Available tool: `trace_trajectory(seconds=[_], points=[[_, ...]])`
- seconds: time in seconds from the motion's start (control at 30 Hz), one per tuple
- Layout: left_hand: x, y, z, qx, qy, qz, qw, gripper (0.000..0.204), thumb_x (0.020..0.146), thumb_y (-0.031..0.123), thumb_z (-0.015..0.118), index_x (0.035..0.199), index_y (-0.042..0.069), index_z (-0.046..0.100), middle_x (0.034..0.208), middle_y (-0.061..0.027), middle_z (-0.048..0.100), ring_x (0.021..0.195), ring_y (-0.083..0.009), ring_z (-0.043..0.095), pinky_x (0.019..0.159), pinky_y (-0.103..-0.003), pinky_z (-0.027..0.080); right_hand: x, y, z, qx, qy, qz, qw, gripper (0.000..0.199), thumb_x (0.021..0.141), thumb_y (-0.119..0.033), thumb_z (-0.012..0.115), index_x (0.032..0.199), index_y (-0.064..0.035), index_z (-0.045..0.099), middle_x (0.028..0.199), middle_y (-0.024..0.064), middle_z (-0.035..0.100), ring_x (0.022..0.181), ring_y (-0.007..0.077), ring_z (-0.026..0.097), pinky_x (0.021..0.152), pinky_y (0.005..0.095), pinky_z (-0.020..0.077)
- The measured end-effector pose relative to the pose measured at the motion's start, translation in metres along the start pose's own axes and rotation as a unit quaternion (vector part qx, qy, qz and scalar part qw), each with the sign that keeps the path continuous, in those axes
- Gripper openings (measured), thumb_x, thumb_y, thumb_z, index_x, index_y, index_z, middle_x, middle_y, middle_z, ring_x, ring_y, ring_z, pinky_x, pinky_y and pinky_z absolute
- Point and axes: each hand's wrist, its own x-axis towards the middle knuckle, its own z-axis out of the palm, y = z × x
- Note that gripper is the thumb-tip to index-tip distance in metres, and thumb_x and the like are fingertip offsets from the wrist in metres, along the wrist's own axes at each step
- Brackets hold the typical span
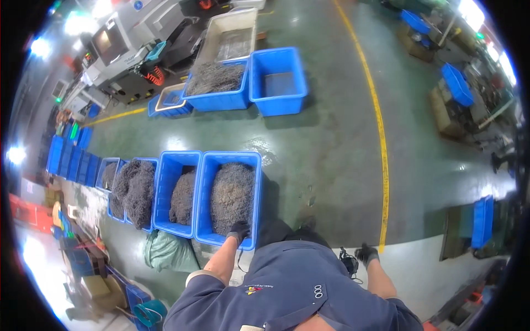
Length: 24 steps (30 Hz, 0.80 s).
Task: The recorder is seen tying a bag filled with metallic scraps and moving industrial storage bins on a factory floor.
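A dark glove covers my left hand [240, 229], which is closed at the near right corner of a blue bin [258, 182], over its rim. Grey-brown tangled metal shavings [233, 193] heap up inside this bin. My right hand [366, 252], also in a dark glove, hangs out to my right, away from the bins. Its fingers look loosely apart, with nothing seen in them. Directly left of the held bin stands another blue bin [175, 158], partly filled with shavings.
Further left, dark shavings [134, 187] overflow more bins. A green sack [168, 251] lies in front. Ahead are a filled bin [218, 102], another blue bin [279, 107] and a pale tub [234, 22]. A yellow line [381, 127] crosses the floor; machinery [113, 44] stands far left.
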Motion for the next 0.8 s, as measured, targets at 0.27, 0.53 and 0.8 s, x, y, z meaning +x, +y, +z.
trace_trajectory(seconds=[0.27,0.53,0.8], points=[[0.055,0.038,-0.001,0.123,0.045,-0.077,0.988,0.027,0.079,0.011,0.061,0.106,0.008,0.062,0.084,-0.012,0.063,0.069,-0.0238,0.059,0.058,-0.036,0.047,0.161,-0.227,-0.146,0.371,-0.035,-0.276,0.886,0.035,0.091,-0.038,0.049,0.082,-0.0061,0.058,0.067,0.0074,0.061,0.053,0.0177,0.056,0.046,0.0295,0.0445],[0.225,0.206,-0.002,0.262,0.057,0.072,0.961,0.029,0.083,0.015,0.052,0.109,0.004,0.06,0.1,-0.0166,0.063,0.089,-0.0277,0.06,0.076,-0.037,0.047,0.18,-0.339,-0.165,-0.478,0.068,-0.218,0.848,0.028,0.084,-0.033,0.051,0.101,-0.0135,0.062,0.105,0.012,0.063,0.093,0.0288,0.063,0.078,0.0424,0.0497],[0.343,0.435,0.039,-0.131,0.014,0.009,0.991,0.031,0.08,0.016,0.061,0.109,0.005,0.059,0.095,-0.0126,0.064,0.085,-0.0195,0.061,0.071,-0.034,0.05,0.229,-0.604,-0.262,-0.153,0.237,-0.24,0.929,0.043,0.081,-0.044,0.055,0.075,-0.0034,0.065,0.072,0.0132,0.066,0.069,0.0294,0.064,0.064,0.0432,0.047]])
